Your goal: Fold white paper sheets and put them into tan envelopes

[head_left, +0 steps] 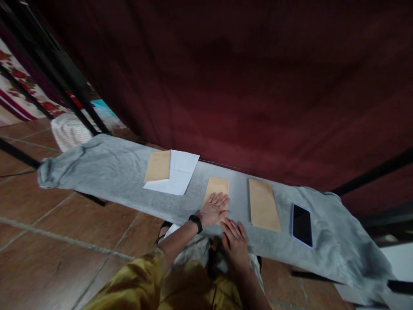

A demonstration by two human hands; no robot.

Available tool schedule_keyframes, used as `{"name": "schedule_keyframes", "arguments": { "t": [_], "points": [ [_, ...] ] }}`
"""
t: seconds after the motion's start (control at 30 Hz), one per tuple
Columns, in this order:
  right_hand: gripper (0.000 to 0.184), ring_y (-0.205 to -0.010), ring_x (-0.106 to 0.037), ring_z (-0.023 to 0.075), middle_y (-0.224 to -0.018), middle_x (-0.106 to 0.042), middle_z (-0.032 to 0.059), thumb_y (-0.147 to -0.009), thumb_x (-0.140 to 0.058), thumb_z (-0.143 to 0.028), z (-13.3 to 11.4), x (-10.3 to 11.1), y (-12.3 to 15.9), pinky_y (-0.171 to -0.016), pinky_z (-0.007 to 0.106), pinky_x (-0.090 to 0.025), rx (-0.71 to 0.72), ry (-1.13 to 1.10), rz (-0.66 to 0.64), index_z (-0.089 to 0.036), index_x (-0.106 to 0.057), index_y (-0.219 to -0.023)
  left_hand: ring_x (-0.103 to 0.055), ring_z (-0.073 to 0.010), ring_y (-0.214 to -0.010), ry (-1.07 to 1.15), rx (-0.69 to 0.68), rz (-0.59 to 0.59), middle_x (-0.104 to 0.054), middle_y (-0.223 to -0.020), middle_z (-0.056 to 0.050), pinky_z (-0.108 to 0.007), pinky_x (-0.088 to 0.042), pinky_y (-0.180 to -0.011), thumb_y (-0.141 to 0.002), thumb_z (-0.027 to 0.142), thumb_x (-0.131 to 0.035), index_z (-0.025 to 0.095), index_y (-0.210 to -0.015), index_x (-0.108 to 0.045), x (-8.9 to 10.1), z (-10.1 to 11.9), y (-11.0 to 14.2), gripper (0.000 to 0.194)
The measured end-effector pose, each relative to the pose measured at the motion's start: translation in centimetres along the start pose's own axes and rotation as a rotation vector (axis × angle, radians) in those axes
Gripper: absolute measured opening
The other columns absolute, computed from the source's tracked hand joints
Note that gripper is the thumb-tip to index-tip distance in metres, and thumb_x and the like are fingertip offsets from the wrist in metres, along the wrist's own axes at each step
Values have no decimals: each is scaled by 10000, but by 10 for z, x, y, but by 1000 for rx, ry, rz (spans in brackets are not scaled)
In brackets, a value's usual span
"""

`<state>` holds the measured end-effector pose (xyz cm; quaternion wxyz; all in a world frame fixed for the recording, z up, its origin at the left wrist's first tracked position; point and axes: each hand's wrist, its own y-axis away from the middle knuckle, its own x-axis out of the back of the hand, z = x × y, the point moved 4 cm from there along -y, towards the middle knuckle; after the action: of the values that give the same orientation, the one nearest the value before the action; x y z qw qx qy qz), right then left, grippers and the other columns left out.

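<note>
A tan paper envelope (218, 185) lies on the grey cloth in front of me. My left hand (214, 209), with a black band on its wrist, rests flat over the envelope's lower part, fingers stretched out. At the envelope's near end, my right hand (235, 241) touches the cloth or the paper edge with its fingers extended; which of the two I cannot tell. To the right lies another tan envelope (263, 204), perhaps a stack. On the left, a tan envelope (158, 165) overlaps a creased white sheet of paper (182, 172).
A grey cloth (119, 172) covers the narrow bench. A phone (302, 224) with a dark screen lies at the right. Behind the bench hangs a dark red curtain (241, 99). Black metal bars (77, 99) stand at the left, near a striped cloth (71, 131) on the tiled floor.
</note>
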<state>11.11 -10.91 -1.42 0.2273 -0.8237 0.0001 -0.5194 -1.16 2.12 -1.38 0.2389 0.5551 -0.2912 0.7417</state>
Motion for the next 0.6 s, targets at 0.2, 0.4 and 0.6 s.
{"name": "schedule_keyframes", "arguments": {
  "t": [0.2, 0.4, 0.6],
  "points": [
    [435, -1394, -509, 233, -1475, -595, 72, -1026, -427, -212, 3, -3, 4, -1228, 527, -269, 58, 3, 26, -215, -559, -1440, -248, -208, -1554, 29, -65, -9, -358, -1653, -43, -446, -144, -1270, -1074, 434, -366, 251, -1564, -375, 13, 10, 42, 522],
    [487, -1378, -524, 241, -1468, -595, 116, -1029, -384, -205, 6, -6, 8, -1202, 531, -322, 22, -17, 73, -188, -473, -1507, -227, -210, -1560, 0, -75, -5, -340, -1662, -62, -450, -132, -1275, -1054, 426, -433, 246, -1579, -340, 21, 21, 63, 562],
    [508, -1410, -478, 269, -1521, -533, 148, -1029, -384, -226, 8, -11, 10, -1189, 544, -346, -36, 25, 114, -168, -443, -1530, -298, -237, -1534, -6, -20, -44, -398, -1630, -95, -465, -183, -1251, -1061, 385, -405, 213, -1577, -345, 18, 30, 64, 547]
  ]
}}
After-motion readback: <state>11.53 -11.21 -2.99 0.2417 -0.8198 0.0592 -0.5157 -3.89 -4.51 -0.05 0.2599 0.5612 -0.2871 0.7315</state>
